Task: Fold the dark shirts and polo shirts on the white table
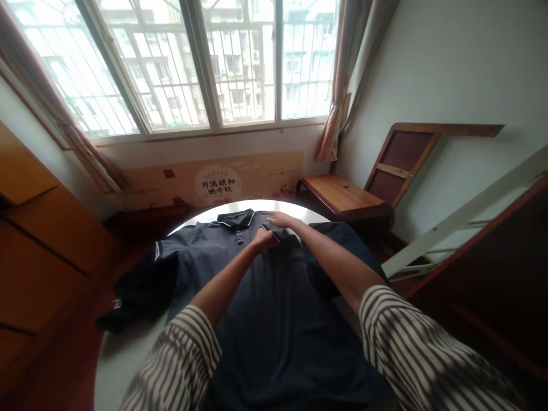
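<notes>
A dark grey polo shirt point(265, 319) with a black collar lies spread on a round white table point(124, 359), its collar toward the window. My left hand point(264, 240) is closed on the white-edged cuff of the shirt's right-side sleeve, which is turned in over the chest. My right hand point(282, 220) rests with fingers stretched out on the shirt's right shoulder, just beyond my left hand. The other sleeve point(171, 246) points out to the left. Under that side lies a black garment point(145, 285), partly hanging over the table's edge.
More dark cloth point(342, 245) lies at the table's right side. A wooden chair point(342, 193) stands beyond it, near the wall. Orange-brown cabinets point(38, 245) line the left. A barred window point(240, 63) and a printed banner point(171, 181) are ahead.
</notes>
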`<state>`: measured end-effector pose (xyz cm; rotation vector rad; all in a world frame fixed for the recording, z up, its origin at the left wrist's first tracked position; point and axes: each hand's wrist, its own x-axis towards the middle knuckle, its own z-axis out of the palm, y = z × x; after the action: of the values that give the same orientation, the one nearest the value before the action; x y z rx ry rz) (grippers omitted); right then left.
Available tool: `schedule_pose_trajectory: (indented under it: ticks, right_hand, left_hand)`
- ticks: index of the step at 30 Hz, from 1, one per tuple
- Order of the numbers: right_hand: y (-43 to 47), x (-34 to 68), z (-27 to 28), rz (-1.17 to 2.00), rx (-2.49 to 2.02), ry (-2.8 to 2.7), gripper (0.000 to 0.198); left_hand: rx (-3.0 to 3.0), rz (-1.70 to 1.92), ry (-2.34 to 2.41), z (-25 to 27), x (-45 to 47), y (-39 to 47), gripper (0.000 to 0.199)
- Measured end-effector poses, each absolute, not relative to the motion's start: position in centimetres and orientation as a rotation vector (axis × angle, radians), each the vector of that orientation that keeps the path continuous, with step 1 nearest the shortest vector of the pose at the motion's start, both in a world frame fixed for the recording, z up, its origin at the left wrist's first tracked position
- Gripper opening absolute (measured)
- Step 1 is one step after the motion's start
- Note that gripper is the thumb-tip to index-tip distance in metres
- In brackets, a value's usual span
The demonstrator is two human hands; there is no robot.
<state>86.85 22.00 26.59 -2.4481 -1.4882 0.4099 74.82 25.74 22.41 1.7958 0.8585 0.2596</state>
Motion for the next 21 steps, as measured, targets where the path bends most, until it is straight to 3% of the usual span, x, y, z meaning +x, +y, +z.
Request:
schedule_pose_trajectory:
  ticks: [3, 7, 11, 15, 21]
  right_hand:
    - [22.4, 86.0, 23.8, 0.425, -2.515, -1.527, 0.06]
    - [23.2, 84.9, 22.1, 0.358, -2.635, -1.475, 0.066]
    - [26.7, 84.9, 23.3, 0.274, -2.644, -1.474, 0.06]
    - [30.3, 85.2, 23.4, 0.284, -2.54, -1.558, 0.049]
    - [31.3, 85.6, 20.8, 0.276, -2.542, -1.467, 0.057]
  left_hand:
    - [2.014, 0.337, 0.874, 22.4, 72.9, 25.8, 0.019]
    - [2.344, 0.421, 0.844, 20.8, 69.3, 25.0, 0.041]
    - [2.771, 0.373, 0.756, 19.5, 66.6, 24.7, 0.049]
    - [2.798, 0.338, 0.798, 18.9, 64.7, 25.1, 0.055]
    - [2.797, 0.392, 0.782, 17.6, 63.4, 23.5, 0.055]
